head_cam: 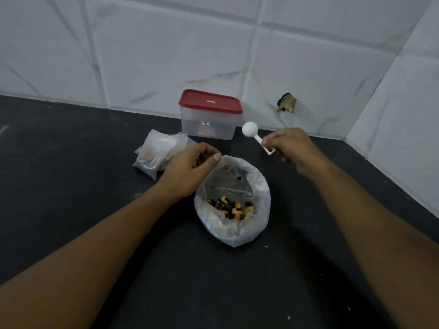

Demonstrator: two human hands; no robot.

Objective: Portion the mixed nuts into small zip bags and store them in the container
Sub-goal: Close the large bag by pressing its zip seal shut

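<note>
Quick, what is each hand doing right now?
Left hand: pinching the rim of the plastic bag of mixed nuts.
Right hand: gripping the handle of the white measuring scoop.

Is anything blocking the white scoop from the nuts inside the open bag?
Nothing visible does: the left hand holds the bag by its rim, mouth open, nuts uncovered; the white scoop in the right hand hangs just beyond it.

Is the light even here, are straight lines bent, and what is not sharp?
Head view throughout: dim, soft light, no glare; the tile joints on the wall bow from wide-angle distortion; mixed nuts in the plastic bag are fairly sharp, the white measuring spoon is bright, and the label on the red-lidded container is too blurred to read.
</note>
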